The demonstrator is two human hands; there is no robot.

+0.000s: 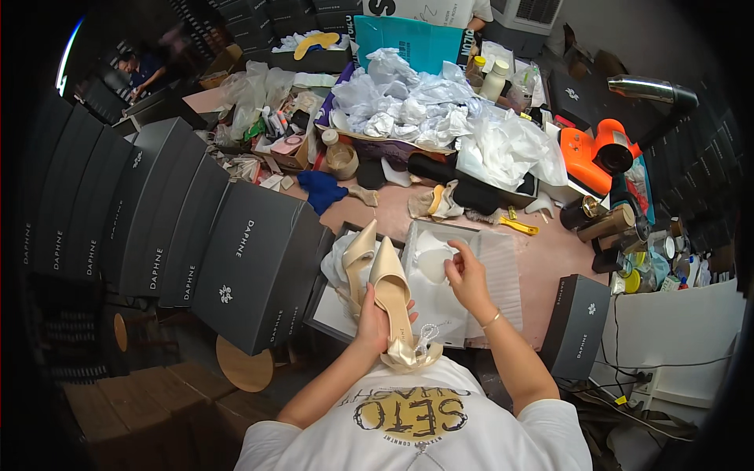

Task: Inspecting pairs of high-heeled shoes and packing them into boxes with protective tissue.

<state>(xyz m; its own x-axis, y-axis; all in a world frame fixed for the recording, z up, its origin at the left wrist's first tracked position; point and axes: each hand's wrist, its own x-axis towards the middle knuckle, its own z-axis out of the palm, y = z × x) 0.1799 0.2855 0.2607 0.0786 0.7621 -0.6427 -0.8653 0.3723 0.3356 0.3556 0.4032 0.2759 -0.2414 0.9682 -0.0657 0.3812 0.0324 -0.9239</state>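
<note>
A cream high-heeled shoe (389, 271) with a pointed toe is in my left hand (372, 323), its toe aimed away from me. Its heel end, with a satin bow and a string of pearly beads (428, 336), rests close to my shirt. Just left of it is a second cream shoe (360, 250); whether my fingers hold this one too I cannot tell. My right hand (466, 276) hovers over the lined half of an open grey shoebox (410, 245), thumb and forefinger bent but apart, with nothing visible between them. White tissue paper (336, 263) lies in the box's left half.
Dark shoeboxes (250, 259) stand stacked at left, and another dark box (576, 326) is at right. Behind the open box are a blue cloth (320, 191), a yellow-handled brush (518, 226) and a heap of crumpled paper (400, 102). An orange device (585, 161) stands at far right.
</note>
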